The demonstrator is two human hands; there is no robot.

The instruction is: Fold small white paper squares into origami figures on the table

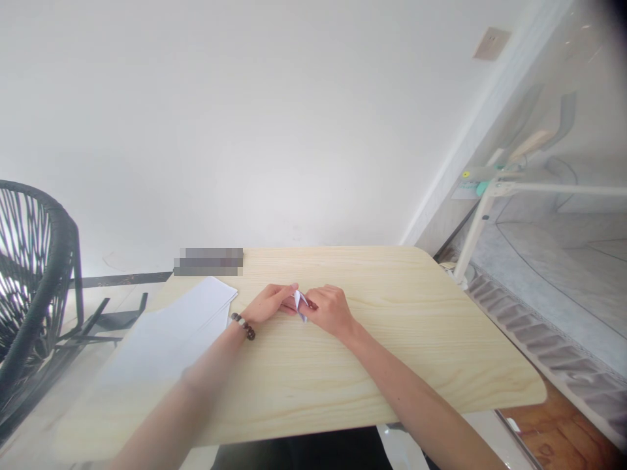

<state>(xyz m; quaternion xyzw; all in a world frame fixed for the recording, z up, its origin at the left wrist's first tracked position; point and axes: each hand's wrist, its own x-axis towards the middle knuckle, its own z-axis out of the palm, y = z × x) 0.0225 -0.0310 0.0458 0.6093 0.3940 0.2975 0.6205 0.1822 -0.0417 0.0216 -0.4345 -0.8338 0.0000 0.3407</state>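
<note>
A small piece of folded white paper (pixel 299 304) is held between my two hands above the middle of the table. My left hand (pixel 270 303), with a dark beaded bracelet at its wrist, pinches the paper from the left, thumb on top. From the right, my right hand (pixel 331 309) grips the paper's other side with its fingers curled. The paper has pointed, creased edges; its lower part and some fingertips are partly hidden by the hands.
White paper sheets (pixel 161 336) lie on the left of the light wooden table (pixel 416 352). A blurred-out dark object (pixel 209 262) sits at the back left corner. Beyond the table stand a black woven chair (pixel 63 241) at left and a white metal frame (pixel 473 238) at right.
</note>
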